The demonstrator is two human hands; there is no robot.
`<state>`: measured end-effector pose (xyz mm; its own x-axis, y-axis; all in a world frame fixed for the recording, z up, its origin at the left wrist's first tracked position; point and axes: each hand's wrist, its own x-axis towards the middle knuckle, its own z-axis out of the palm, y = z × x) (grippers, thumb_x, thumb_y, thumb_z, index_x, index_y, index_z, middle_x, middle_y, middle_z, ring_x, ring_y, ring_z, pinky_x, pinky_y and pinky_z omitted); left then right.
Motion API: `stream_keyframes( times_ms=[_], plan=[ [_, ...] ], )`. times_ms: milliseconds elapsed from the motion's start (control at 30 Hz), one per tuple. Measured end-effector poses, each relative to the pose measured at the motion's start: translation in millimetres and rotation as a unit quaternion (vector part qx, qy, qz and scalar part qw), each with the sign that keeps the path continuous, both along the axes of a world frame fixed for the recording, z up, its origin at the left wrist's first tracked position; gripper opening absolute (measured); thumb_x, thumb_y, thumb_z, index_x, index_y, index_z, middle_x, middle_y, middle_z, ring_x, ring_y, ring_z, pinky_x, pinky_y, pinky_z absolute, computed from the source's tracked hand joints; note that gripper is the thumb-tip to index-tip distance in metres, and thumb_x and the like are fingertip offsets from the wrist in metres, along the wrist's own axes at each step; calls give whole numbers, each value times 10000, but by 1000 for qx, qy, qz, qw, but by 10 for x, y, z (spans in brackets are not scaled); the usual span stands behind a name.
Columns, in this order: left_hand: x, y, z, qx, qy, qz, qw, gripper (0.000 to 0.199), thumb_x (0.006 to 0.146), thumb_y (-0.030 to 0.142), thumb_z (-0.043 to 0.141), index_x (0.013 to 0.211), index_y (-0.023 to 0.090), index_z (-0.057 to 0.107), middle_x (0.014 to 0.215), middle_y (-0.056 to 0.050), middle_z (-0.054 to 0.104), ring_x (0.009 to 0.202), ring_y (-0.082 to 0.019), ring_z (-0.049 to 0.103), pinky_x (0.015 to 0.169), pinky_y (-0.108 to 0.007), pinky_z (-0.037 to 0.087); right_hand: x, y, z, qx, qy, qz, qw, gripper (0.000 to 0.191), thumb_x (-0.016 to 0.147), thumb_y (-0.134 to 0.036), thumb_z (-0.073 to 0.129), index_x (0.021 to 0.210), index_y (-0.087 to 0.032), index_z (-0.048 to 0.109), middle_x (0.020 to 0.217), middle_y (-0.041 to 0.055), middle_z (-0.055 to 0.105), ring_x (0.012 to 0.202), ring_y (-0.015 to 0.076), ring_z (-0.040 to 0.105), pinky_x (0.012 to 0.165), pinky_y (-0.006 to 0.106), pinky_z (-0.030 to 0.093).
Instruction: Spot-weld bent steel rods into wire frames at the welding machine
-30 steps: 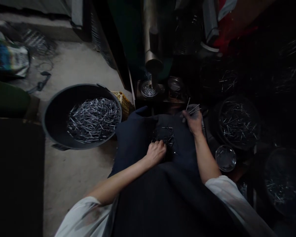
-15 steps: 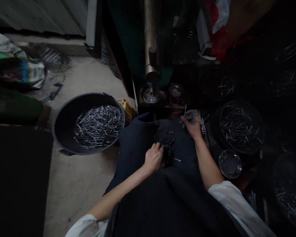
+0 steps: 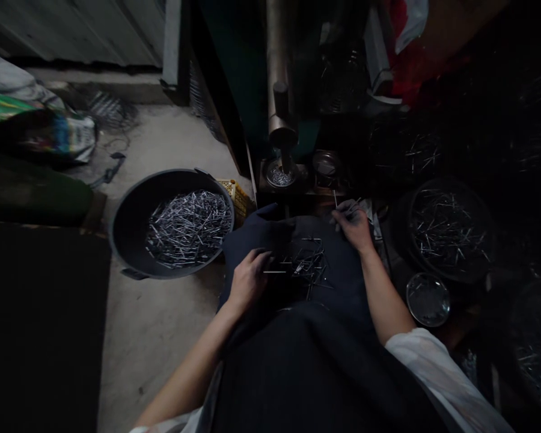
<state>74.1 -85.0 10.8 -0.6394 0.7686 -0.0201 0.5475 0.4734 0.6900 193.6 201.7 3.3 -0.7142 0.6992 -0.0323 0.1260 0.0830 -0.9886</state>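
Observation:
My left hand (image 3: 249,279) is over the left side of my lap, fingers curled. A thin straight metal rod (image 3: 275,272) sticks out of them to the right. A small heap of thin metal rods (image 3: 310,264), some of them bent at an angle, lies on the dark cloth (image 3: 342,282) across my lap. Beyond the heap, on the right, my right hand (image 3: 355,225) pinches several thin metal rods, one of which points upward. Its fingers look dark, and how many rods they hold is hard to make out.
On the left stands a black tub (image 3: 133,240) with many metal rods, a yellow crate (image 3: 237,198) behind it. Ahead, a machine's metal column (image 3: 282,114) comes down over a small round dish (image 3: 274,180). Another rod-filled tub (image 3: 451,234) and a round container (image 3: 428,299) are on the right.
My left hand has moved left off the heap and now has a rod at its fingers. The heap lies more spread out. My right hand still holds rods in nearly the same place.

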Motion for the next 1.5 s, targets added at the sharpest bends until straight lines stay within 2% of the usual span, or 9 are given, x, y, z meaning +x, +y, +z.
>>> stream_keyframes(
  times_ms=[100, 200, 367, 467, 667, 900, 1167, 1367, 1500],
  plan=[
    [-103, -79, 56, -30, 0, 13, 999, 295, 947, 384, 483, 859, 177, 675, 852, -86, 666, 755, -202, 622, 710, -303, 481, -2, -10, 25, 6, -1, 4, 1000, 295, 827, -423, 743, 877, -202, 554, 634, -37, 677, 444, 82, 547, 462, 199, 413],
    [-206, -144, 117, -26, -102, 36, 994, 270, 889, 426, 589, 768, 186, 615, 708, -21, 605, 667, -168, 561, 631, -267, 439, -2, -21, 56, 13, -8, 1, 1000, 286, 832, -424, 736, 867, -199, 562, 639, -31, 679, 449, 83, 545, 474, 204, 424],
    [-356, -161, 196, 13, -332, 61, 941, 349, 773, 488, 744, 732, 181, 586, 684, 13, 595, 658, -149, 549, 598, -242, 423, 9, -20, 64, 25, -14, 9, 1000, 273, 841, -438, 727, 855, -201, 593, 656, -24, 680, 478, 97, 563, 501, 221, 450],
    [-393, -83, 225, 24, -390, 31, 920, 322, 787, 479, 724, 789, 172, 626, 739, -19, 653, 694, -167, 588, 632, -257, 451, 11, -16, 50, 31, -14, 10, 999, 249, 848, -418, 723, 835, -198, 606, 665, -20, 679, 488, 96, 571, 507, 219, 450],
    [-386, 73, 249, -44, -94, -14, 994, 307, 915, 459, 493, 812, 196, 614, 694, -31, 638, 635, -165, 560, 606, -259, 381, 5, -10, 43, 21, -18, 7, 1000, 251, 839, -421, 728, 834, -198, 614, 664, -21, 676, 486, 97, 570, 504, 219, 449],
    [-457, 206, 284, -293, 74, 20, 953, 264, 969, 285, 382, 1126, 179, 565, 697, -99, 675, 643, -275, 648, 616, -314, 383, 3, -2, 25, 11, -5, 11, 1000, 255, 844, -422, 734, 845, -197, 613, 663, -21, 679, 481, 96, 575, 506, 216, 444],
    [-532, 46, 70, -92, -72, 78, 990, 298, 769, 446, 692, 930, 197, 670, 869, -78, 752, 800, -250, 691, 681, -300, 481, 16, 7, 4, 5, -13, 9, 1000, 277, 832, -443, 741, 836, -196, 618, 663, -21, 680, 488, 98, 578, 506, 213, 447],
    [-177, -189, 61, -56, -82, 86, 991, 293, 868, 484, 541, 748, 217, 565, 658, -19, 635, 619, -176, 588, 604, -261, 416, 22, -5, 20, 20, -16, 11, 1000, 237, 854, -408, 727, 850, -195, 623, 676, -18, 688, 495, 96, 583, 523, 216, 450],
    [-71, -326, 151, -80, -54, 149, 984, 163, 924, 374, 458, 828, 247, 496, 551, 37, 460, 489, -159, 473, 543, -268, 326, 22, -15, 16, 27, -9, 12, 1000, 231, 863, -405, 721, 833, -193, 635, 679, -14, 693, 499, 96, 581, 522, 215, 448]
  ],
)
